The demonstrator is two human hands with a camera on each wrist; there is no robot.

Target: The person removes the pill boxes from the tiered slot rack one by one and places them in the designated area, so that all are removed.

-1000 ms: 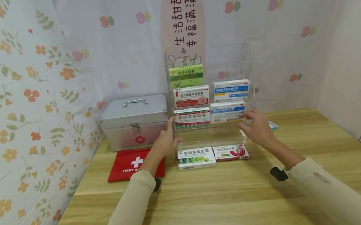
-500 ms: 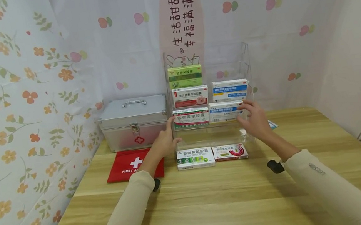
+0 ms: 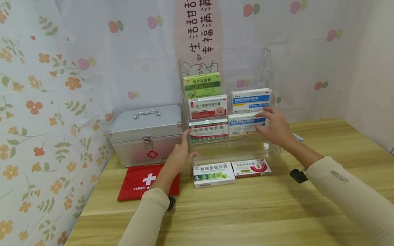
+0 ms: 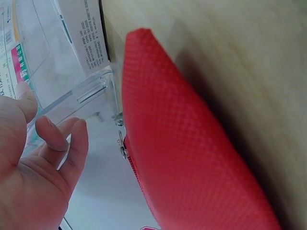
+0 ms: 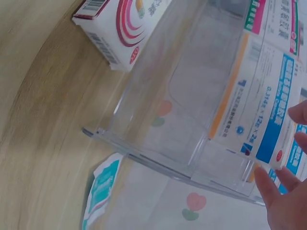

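In the head view my left hand [image 3: 179, 157] is at the left side of the clear display rack [image 3: 232, 145]. Its index finger touches the left end of a green-and-white medicine box [image 3: 208, 130] on the rack's lower tier; the other fingers hang loosely bent. My right hand [image 3: 275, 128] rests its fingertips on the right part of the blue-and-white medicine box [image 3: 241, 124] beside it. In the right wrist view the fingers [image 5: 268, 184] lie at the end of that blue-and-white box [image 5: 261, 103], not wrapped round it.
Higher tiers hold a light-green box [image 3: 203, 86], a red-and-white box [image 3: 208, 107] and another blue-and-white box [image 3: 251, 100]. Two boxes, one green-and-white [image 3: 213, 174] and one red-and-white [image 3: 251, 168], lie at the rack's foot. Left stand a silver case [image 3: 147, 134] and a red first-aid pouch [image 3: 133, 183].
My right hand has shifted up and slightly left, from the blue-and-white box's lower right corner onto its upper right part. The left hand has stayed in place.
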